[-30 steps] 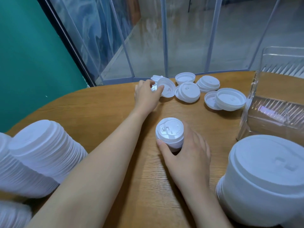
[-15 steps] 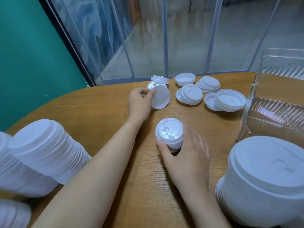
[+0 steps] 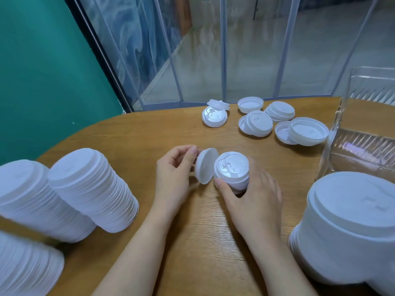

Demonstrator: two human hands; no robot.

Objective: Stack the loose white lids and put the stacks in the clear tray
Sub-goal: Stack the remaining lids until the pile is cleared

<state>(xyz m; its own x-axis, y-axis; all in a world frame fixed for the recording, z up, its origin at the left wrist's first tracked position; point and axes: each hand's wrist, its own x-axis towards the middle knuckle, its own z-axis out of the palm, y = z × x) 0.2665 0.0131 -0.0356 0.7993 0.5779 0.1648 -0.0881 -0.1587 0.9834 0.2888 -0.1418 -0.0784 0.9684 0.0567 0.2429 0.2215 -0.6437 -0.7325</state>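
Lid, a single round white plastic one (image 3: 205, 165), sits tilted on edge, pinched in our left hand (image 3: 173, 175), just left of & touching the short white lid stack (image 3: 233, 170) our right hand (image 3: 254, 193) grips upright on the wooden tabletop (image 3: 149, 133), w/ the clear ribbed plastic tray (image 3: 363, 146) far right.

lid stacks (image 3: 92, 189) left, bare table (image 3: 149, 133) beyond

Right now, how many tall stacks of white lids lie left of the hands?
3: one tall stack of white plastic lids beside the left arm, one farther left, one at the bottom-left corner, partly cut off. More may be outside the picture.
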